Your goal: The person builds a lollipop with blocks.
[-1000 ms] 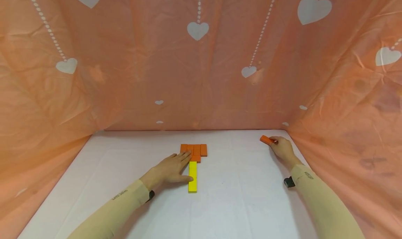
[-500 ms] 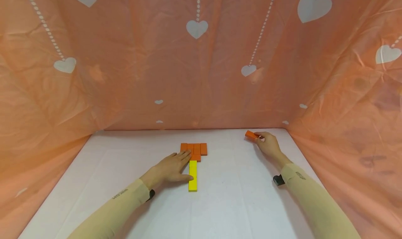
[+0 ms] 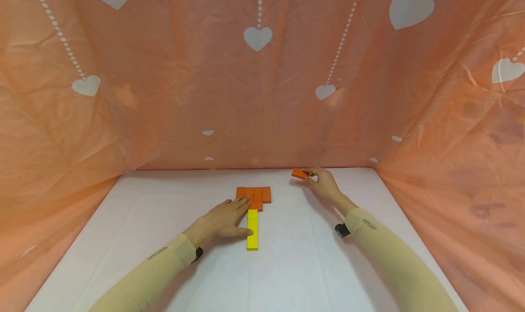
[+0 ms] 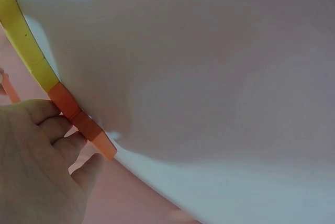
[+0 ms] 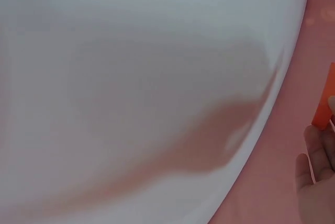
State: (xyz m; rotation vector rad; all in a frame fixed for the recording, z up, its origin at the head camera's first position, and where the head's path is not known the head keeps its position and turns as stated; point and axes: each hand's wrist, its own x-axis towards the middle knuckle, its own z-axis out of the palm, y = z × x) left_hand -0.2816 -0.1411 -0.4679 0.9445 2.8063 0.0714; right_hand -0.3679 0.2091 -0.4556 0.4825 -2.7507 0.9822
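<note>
Flat orange blocks lie side by side in a row, with more orange below them. A yellow strip of blocks runs from this group toward the viewer. My left hand rests on them from the left, fingers straight, fingertips on the orange blocks and thumb over the yellow strip. Up to the right, my right hand pinches another orange block by its right end, raised above the tabletop. In the right wrist view this orange block shows at the right edge, between thumb and fingers.
A white cloth covers the table. An orange curtain with white hearts encloses the back and both sides. Dark wrist cameras sit under both cuffs.
My right hand has carried the orange block leftward from the table's right side, toward the group. The left hand stays in place on the blocks.
</note>
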